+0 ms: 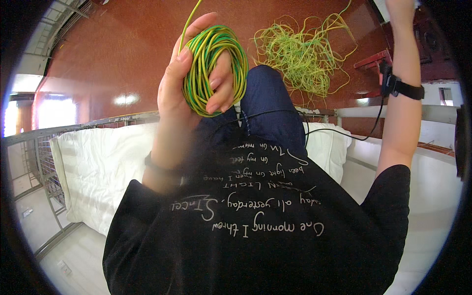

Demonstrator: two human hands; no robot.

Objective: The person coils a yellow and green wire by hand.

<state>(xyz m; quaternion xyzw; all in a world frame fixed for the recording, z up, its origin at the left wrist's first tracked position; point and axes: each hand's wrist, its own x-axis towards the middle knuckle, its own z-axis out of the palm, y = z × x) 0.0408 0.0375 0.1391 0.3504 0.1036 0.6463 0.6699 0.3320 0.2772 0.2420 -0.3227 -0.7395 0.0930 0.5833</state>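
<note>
Wire coil [202,66], one; wire tangle [306,55], apparently one

The room appears to be living quarters, either a home or a dormitory, as indicated by white bedding [91,169] on a metal frame [83,126] above a glossy reddish-brown floor [118,64].

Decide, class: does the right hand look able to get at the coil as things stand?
Probably yes: the left hand holds the coil, and nothing visible blocks the way across. The right hand is mostly cut off at the picture's top, so whether it's free is unclear.
</note>
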